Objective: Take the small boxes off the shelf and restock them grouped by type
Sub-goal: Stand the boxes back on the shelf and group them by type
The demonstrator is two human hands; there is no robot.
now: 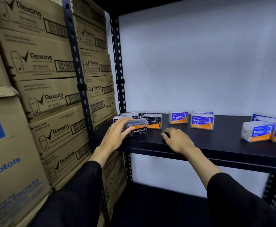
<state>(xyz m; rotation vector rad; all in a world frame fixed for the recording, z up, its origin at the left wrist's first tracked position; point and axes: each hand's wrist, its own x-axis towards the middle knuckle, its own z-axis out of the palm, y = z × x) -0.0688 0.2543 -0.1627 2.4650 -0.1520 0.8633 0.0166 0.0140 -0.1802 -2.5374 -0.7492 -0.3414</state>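
**Figure: Handling the small floss-pick boxes during restocking by type**

I take the black shelf board point(216, 145) as landmark. At its left end, my left hand point(116, 135) grasps a Charcoal box point(137, 128), label upside down, thumb under the near face and fingers curled over the top. It sits just in front of the other Charcoal boxes point(152, 122) clustered at the board's left rear. My right hand point(177, 140) rests on the board near its front edge, just right of the held box; its fingers are loosely bent and hold nothing. Two Smooth boxes point(202, 122) stand at mid-board, well apart from the Round boxes point(257, 131) at the right end.

I judge each box light, a rigid clear plastic case with rounded corners and a glossy, somewhat slippery skin. It should tolerate a firm pinch, though the lid could pop under squeeze. The best hold, I judge, is across the two long faces, thumb opposing fingers, clear of the lid seam. Cardboard cartons point(40, 63) are stacked left of the board.
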